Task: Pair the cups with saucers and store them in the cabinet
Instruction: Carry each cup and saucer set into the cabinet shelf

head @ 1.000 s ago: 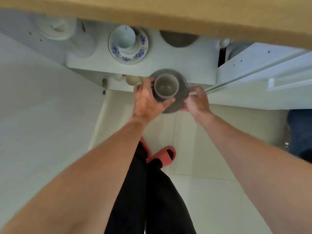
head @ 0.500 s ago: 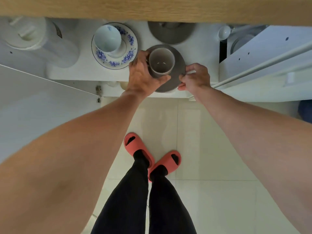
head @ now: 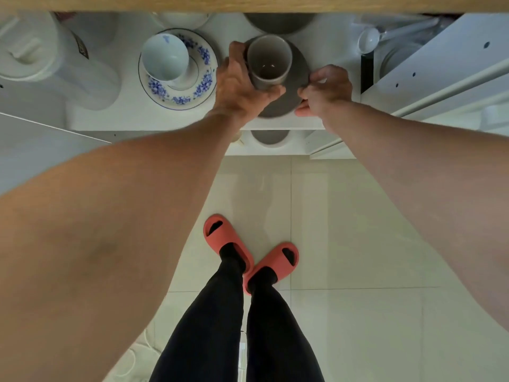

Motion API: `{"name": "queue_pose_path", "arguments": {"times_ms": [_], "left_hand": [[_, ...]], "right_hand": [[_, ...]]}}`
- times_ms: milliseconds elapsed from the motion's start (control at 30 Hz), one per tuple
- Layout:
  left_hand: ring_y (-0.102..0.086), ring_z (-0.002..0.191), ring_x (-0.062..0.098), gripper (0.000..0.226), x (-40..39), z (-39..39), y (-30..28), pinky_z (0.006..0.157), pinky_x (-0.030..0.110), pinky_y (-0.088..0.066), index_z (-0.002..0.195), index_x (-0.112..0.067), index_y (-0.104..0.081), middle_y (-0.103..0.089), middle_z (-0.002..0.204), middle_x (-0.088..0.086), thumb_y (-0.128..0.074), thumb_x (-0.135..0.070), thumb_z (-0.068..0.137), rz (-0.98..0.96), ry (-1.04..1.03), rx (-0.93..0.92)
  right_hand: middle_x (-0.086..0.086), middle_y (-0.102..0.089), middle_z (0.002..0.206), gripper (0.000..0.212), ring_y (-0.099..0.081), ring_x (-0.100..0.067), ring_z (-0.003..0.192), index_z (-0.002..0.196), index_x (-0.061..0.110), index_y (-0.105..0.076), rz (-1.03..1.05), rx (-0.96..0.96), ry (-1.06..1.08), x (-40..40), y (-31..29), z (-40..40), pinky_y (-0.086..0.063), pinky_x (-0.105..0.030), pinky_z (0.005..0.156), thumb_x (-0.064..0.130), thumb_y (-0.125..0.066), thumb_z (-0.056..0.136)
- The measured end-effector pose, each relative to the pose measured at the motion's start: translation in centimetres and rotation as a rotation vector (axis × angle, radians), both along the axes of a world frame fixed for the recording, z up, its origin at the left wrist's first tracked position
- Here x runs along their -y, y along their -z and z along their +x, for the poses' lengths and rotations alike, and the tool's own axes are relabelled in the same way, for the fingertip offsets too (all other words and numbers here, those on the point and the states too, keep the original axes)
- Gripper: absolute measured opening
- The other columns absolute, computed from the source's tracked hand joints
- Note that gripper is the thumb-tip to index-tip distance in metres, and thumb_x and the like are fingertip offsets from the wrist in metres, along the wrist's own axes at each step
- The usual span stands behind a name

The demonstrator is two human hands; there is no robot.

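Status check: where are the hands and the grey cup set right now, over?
Left hand wrapped around grey cup. Right hand pinching grey saucer rim. Set on cabinet shelf, beside blue-floral cup and saucer. Nothing blocking.

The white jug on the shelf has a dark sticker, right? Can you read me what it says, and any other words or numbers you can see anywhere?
Dark label on the white jug: too blurred and seen too edge-on to read.
Blue and white cup and its saucer: flower patterns only, no words.
Grey cup and grey saucer: no writing visible.
Nothing else shows readable text.
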State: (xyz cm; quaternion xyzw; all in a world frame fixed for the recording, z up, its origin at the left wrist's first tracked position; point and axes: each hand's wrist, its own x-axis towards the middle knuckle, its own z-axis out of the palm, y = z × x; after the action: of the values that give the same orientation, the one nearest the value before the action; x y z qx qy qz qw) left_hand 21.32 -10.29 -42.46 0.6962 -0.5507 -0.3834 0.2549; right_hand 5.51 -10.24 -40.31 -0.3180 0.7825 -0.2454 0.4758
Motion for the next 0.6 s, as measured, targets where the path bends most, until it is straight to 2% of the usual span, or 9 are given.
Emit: {"name": "queue_pose_path", "arguments": {"times_ms": [67,200,267,300,367,400,467,500,600], "left_hand": [[-0.053,0.116,0.017,0.089,0.8,-0.1,-0.1,0.097,0.035,-0.050,0.124,-0.029,-0.039,-0.055,0.122,-0.001,-0.081,-0.054,0.050,0.000,0.016,-0.001],[-0.047,0.120,0.018,0.091,1.6,0.2,-0.4,0.101,0.032,-0.046,0.130,-0.025,-0.038,-0.049,0.128,0.001,-0.083,-0.047,0.054,-0.016,0.074,0.038],[-0.042,0.124,0.019,0.097,1.4,0.4,-0.9,0.104,0.029,-0.041,0.137,-0.023,-0.034,-0.046,0.133,0.002,-0.084,-0.043,0.056,-0.035,0.107,0.088],[-0.038,0.128,0.020,0.101,1.1,0.5,-1.1,0.106,0.030,-0.038,0.141,-0.021,-0.030,-0.044,0.136,0.003,-0.084,-0.041,0.057,-0.038,0.121,0.105],[-0.031,0.136,0.024,0.112,0.2,0.8,-1.8,0.112,0.032,-0.031,0.149,-0.019,-0.020,-0.038,0.144,0.006,-0.085,-0.037,0.059,-0.013,0.128,0.119],[-0.028,0.139,0.024,0.115,-0.3,1.1,-2.1,0.115,0.032,-0.028,0.151,-0.018,-0.015,-0.035,0.147,0.008,-0.085,-0.035,0.061,0.003,0.126,0.131],[-0.023,0.142,0.024,0.116,-1.7,1.6,-3.0,0.117,0.030,-0.023,0.153,-0.016,-0.011,-0.029,0.151,0.009,-0.083,-0.036,0.064,0.011,0.133,0.171],[-0.020,0.144,0.023,0.114,-2.5,1.9,-3.5,0.117,0.028,-0.021,0.154,-0.017,-0.011,-0.027,0.153,0.008,-0.081,-0.037,0.067,0.012,0.140,0.194],[-0.017,0.146,0.024,0.106,-5.0,2.6,-5.5,0.121,0.033,-0.017,0.154,-0.016,-0.011,-0.024,0.156,0.008,-0.078,-0.038,0.074,0.021,0.156,0.279]], "right_hand": [[-0.018,-0.067,0.111,0.019,-0.074,-0.027,0.070,0.091,0.014,-0.056,-0.007,-0.042,-0.013,0.7,0.4,0.0,-0.060,-0.028,0.051,-0.001,-0.066,0.088],[-0.017,-0.071,0.100,0.006,-0.075,-0.027,0.068,0.098,0.008,-0.062,0.012,-0.059,-0.014,1.4,0.3,0.1,-0.060,-0.029,0.050,0.014,-0.063,0.095],[-0.016,-0.072,0.094,0.017,-0.075,-0.027,0.072,0.094,0.007,-0.064,0.038,-0.072,0.004,0.7,0.5,0.3,-0.063,-0.033,0.056,0.023,-0.058,0.098],[-0.015,-0.072,0.093,0.019,-0.075,-0.028,0.076,0.090,0.010,-0.063,0.038,-0.099,-0.001,0.1,0.8,0.3,-0.064,-0.037,0.064,0.027,-0.058,0.098],[-0.014,-0.072,0.101,0.022,-0.072,-0.031,0.091,0.095,0.013,-0.062,0.019,-0.184,-0.038,-1.5,1.2,0.3,-0.060,-0.041,0.086,0.034,-0.057,0.094],[-0.013,-0.070,0.111,0.026,-0.068,-0.030,0.102,0.105,0.011,-0.062,0.011,-0.211,-0.072,-2.7,0.8,0.3,-0.053,-0.034,0.096,0.035,-0.055,0.095],[-0.012,-0.058,0.132,0.037,-0.059,-0.027,0.117,0.128,0.008,-0.053,0.035,-0.247,-0.171,-5.3,-0.2,0.3,-0.039,-0.020,0.091,0.032,-0.050,0.100],[-0.013,-0.052,0.137,0.042,-0.056,-0.027,0.119,0.135,0.008,-0.047,0.040,-0.259,-0.218,-6.4,-0.5,0.1,-0.039,-0.022,0.090,0.032,-0.049,0.101],[-0.015,-0.044,0.139,0.051,-0.051,-0.032,0.124,0.145,0.013,-0.036,0.042,-0.353,-0.359,-9.2,-2.1,-0.4,-0.044,-0.039,0.102,0.035,-0.047,0.100]]}}
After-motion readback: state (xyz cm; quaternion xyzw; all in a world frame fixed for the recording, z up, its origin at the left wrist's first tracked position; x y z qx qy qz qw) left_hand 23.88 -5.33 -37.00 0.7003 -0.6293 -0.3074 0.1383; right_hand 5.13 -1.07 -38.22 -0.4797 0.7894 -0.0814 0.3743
